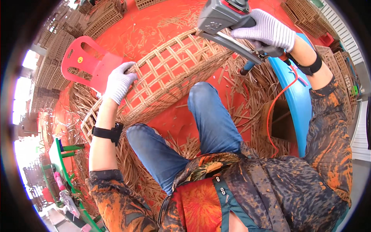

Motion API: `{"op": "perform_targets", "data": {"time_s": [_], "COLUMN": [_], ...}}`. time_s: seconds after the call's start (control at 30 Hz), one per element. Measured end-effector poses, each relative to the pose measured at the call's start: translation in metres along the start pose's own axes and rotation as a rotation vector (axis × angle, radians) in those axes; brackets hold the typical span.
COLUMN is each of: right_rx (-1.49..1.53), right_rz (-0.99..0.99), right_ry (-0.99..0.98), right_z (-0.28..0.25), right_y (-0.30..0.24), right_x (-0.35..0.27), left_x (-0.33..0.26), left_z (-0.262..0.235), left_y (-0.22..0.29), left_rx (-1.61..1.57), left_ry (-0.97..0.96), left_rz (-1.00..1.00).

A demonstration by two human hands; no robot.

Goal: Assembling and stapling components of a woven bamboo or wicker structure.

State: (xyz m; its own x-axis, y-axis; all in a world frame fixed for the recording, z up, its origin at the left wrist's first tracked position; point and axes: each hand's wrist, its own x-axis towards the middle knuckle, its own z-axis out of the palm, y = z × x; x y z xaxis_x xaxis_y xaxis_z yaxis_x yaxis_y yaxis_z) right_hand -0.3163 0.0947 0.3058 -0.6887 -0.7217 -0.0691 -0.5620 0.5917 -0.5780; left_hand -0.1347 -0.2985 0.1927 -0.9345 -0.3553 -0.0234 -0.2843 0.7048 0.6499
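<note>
Across the space beyond my knees lies a long woven basket point(160, 96) of tan split-cane or bamboo strips, tilted, with an open lattice face. My left hand point(120, 83), in a white knit glove, curls its fingers round the basket's edge at its left part. In my gloved right hand point(268, 31) is a grey air stapler point(218, 17), gripped by its handle. The stapler's nose hangs at the basket's far upper edge; whether it touches cannot be seen. A red air hose point(274, 102) runs down from the stapler's handle.
A red plastic chair point(83, 58) stands beyond my left hand. To the right is a blue plastic surface point(299, 112), with an open cardboard box point(276, 123) beside it. Loose strips point(239, 110) litter the red floor. Stacked woven baskets point(104, 19) stand at the back; a green metal frame point(63, 162) is at left.
</note>
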Motion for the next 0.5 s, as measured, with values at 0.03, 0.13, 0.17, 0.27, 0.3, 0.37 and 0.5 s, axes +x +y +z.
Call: {"op": "perform_targets", "data": {"time_s": [0.03,0.13,0.17,0.27,0.3,0.37,0.5], "right_rx": [-0.051,0.162,0.082,0.146,0.115,0.139,0.12], "right_rz": [0.084,-0.042,-0.048,-0.025,0.004,-0.008,-0.014], "right_ry": [-0.044,0.028,0.064,0.102,0.097,0.094,0.154], "right_z": [-0.002,0.0,0.0,-0.004,-0.009,-0.012,-0.009], "right_y": [0.006,0.026,0.032,0.037,0.044,0.043,0.048], "right_x": [-0.002,-0.012,-0.012,-0.011,-0.008,-0.009,-0.007], "left_x": [0.002,0.002,-0.001,0.012,0.019,0.022,0.017], "left_z": [0.003,0.009,0.009,0.002,0.0,-0.006,-0.01], "left_y": [-0.004,0.005,0.007,0.0,-0.001,0.002,0.003], "left_rx": [0.054,0.1,0.101,-0.06,-0.232,-0.205,-0.24], "left_ry": [0.022,0.047,0.083,0.046,-0.025,-0.066,-0.15], "left_rz": [0.021,0.016,0.025,-0.052,-0.131,-0.097,-0.05]}}
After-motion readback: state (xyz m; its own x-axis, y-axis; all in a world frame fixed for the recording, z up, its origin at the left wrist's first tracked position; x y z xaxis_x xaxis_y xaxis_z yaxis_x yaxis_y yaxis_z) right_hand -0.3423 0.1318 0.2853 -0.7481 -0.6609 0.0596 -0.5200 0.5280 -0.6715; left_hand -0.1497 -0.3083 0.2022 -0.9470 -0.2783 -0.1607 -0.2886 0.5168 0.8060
